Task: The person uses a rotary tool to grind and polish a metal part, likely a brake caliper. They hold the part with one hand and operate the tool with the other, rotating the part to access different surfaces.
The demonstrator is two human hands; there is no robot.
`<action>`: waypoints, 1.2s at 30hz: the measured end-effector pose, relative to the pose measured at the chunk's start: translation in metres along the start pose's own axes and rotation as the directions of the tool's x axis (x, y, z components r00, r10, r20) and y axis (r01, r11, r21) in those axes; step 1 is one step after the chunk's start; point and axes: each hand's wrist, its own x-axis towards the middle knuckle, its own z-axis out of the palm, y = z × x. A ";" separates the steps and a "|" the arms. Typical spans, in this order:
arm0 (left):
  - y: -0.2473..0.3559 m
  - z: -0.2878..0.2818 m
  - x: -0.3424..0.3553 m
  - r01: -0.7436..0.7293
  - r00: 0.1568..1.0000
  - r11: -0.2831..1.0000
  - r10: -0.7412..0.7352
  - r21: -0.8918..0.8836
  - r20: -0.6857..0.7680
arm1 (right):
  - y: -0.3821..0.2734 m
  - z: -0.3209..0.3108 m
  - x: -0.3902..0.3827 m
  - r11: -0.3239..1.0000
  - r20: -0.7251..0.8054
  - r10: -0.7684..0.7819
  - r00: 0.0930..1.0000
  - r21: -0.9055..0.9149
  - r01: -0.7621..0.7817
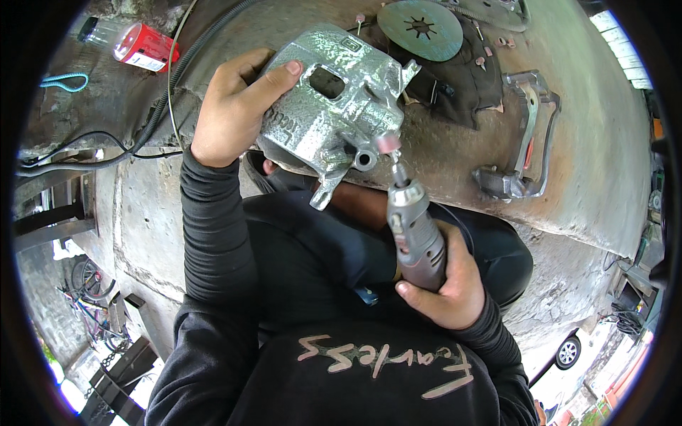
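A silver cast-metal brake caliper point(334, 121) is gripped at its upper left by my left hand point(234, 106), with the thumb lying on its face. My right hand point(447, 284) is wrapped round a grey rotary tool point(415, 234), pointed upward. Its small pink grinding bit point(388, 142) is slightly blurred and sits by the caliper's lower right, near a round bored lug point(365, 159); whether it touches the metal I cannot tell.
Around the caliper on the worn bench point(590, 163) are a round disc point(419, 28), dark cloth point(469, 99), spare bits and a metal bracket point(540, 142). A red-labelled container point(145, 46), hose point(162, 106) and cables lie left. A bicycle point(92, 277) stands lower left.
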 end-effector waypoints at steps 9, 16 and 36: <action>-0.004 0.000 -0.002 -0.052 0.998 0.997 0.054 -0.065 0.032 | -0.010 -0.030 0.004 0.997 -0.090 -0.045 0.995 -0.069 0.039; -0.013 -0.006 0.002 -0.156 0.985 0.988 0.156 -0.004 0.070 | -0.014 -0.036 0.000 0.994 -0.189 -0.087 0.978 -0.083 0.073; -0.036 -0.018 0.011 -0.286 0.951 0.958 0.282 0.010 0.128 | -0.007 -0.014 -0.001 0.966 -0.168 0.111 0.979 0.251 -0.066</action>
